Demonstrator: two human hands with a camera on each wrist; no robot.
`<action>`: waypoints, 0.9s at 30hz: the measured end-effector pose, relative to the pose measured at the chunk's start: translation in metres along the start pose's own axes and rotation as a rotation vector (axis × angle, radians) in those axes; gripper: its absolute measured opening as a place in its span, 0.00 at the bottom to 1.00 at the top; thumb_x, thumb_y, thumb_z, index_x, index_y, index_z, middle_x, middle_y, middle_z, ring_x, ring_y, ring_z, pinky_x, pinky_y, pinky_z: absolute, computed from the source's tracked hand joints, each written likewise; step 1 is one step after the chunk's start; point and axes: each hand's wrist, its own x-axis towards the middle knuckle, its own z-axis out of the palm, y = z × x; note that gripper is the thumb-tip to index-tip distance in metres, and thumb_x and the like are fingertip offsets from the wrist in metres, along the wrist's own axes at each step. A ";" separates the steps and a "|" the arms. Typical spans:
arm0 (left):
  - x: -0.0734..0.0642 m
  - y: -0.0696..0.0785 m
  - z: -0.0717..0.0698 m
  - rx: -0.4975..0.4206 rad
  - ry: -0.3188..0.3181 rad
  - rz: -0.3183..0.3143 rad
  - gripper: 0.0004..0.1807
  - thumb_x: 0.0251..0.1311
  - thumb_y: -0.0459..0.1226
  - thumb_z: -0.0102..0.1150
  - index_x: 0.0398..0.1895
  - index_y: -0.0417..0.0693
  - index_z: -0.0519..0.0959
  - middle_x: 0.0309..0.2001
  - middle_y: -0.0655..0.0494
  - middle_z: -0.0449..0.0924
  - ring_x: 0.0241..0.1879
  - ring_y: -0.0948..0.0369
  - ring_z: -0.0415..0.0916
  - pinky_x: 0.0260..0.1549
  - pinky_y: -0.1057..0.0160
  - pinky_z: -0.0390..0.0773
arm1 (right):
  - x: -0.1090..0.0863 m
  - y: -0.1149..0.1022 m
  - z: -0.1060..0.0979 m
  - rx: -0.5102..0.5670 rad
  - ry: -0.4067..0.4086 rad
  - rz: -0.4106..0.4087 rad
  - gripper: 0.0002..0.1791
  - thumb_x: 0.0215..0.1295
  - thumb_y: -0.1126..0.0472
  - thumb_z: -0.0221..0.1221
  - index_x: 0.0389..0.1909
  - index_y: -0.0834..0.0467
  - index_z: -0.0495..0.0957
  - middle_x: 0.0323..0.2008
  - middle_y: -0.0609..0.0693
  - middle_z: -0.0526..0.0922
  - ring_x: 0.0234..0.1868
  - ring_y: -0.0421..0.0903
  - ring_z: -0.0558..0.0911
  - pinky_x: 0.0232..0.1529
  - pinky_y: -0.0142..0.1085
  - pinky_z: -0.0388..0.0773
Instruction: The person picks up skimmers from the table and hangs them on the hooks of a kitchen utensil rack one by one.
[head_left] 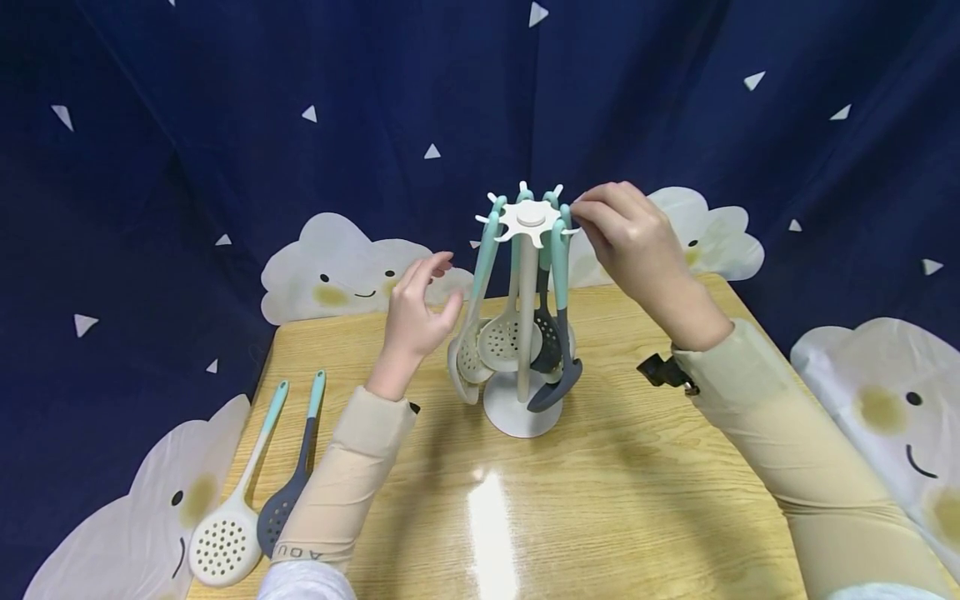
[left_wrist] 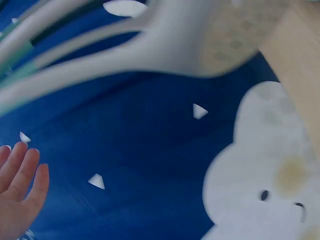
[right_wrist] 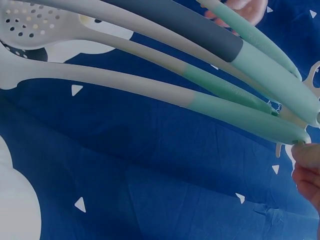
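Note:
My right hand (head_left: 633, 242) pinches the mint handle tip of a light-grey utensil (right_wrist: 240, 117) at the right side of a white rotating utensil rack (head_left: 531, 215). In the right wrist view, thumb and fingers meet at that tip; the utensil's head is mostly out of frame. My left hand (head_left: 420, 308) is left of the rack with relaxed, parted fingers and holds nothing. Several mint-handled utensils hang from the hooks, among them a pale slotted skimmer (head_left: 510, 342) and a dark grey ladle-like utensil (head_left: 555, 396) at the front right.
On the wooden table (head_left: 615, 500), a white slotted turner (head_left: 223, 542) and a dark slotted skimmer (head_left: 276, 512) lie at the left, the latter partly behind my left sleeve. A navy curtain (head_left: 225, 100) with cloud shapes hangs behind. The rack's round base (head_left: 522, 421) stands mid-table.

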 end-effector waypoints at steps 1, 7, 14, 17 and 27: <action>-0.001 -0.004 -0.002 0.021 0.006 -0.016 0.19 0.47 0.31 0.55 0.45 0.33 0.75 0.36 0.43 0.78 0.37 0.50 0.75 0.39 0.57 0.76 | 0.000 0.000 0.000 0.001 0.001 0.001 0.03 0.58 0.75 0.56 0.32 0.71 0.78 0.33 0.61 0.78 0.33 0.55 0.76 0.34 0.40 0.77; -0.014 -0.033 -0.011 0.145 -0.015 -0.123 0.17 0.47 0.31 0.56 0.44 0.35 0.76 0.38 0.44 0.79 0.39 0.50 0.74 0.42 0.56 0.74 | 0.000 -0.001 0.000 -0.004 0.000 -0.003 0.03 0.58 0.75 0.56 0.31 0.71 0.78 0.33 0.61 0.78 0.33 0.55 0.76 0.34 0.40 0.77; -0.038 -0.070 -0.020 0.290 -0.099 -0.306 0.18 0.51 0.31 0.53 0.47 0.34 0.75 0.42 0.42 0.76 0.43 0.48 0.73 0.44 0.52 0.74 | 0.000 -0.001 0.000 0.002 0.003 0.000 0.03 0.58 0.75 0.56 0.31 0.71 0.78 0.33 0.61 0.78 0.33 0.55 0.76 0.34 0.40 0.77; -0.051 -0.084 -0.025 0.335 -0.136 -0.409 0.18 0.52 0.31 0.52 0.48 0.34 0.74 0.44 0.41 0.76 0.46 0.47 0.72 0.45 0.51 0.74 | 0.000 -0.001 0.000 0.001 -0.003 -0.001 0.03 0.58 0.74 0.56 0.32 0.71 0.78 0.33 0.61 0.78 0.33 0.55 0.76 0.34 0.40 0.77; -0.096 -0.126 -0.043 0.550 -0.273 -0.660 0.19 0.56 0.31 0.50 0.51 0.30 0.71 0.48 0.35 0.72 0.51 0.41 0.67 0.54 0.45 0.65 | 0.000 -0.001 -0.001 -0.002 -0.004 -0.005 0.03 0.58 0.74 0.56 0.31 0.71 0.78 0.33 0.61 0.78 0.33 0.55 0.76 0.34 0.40 0.78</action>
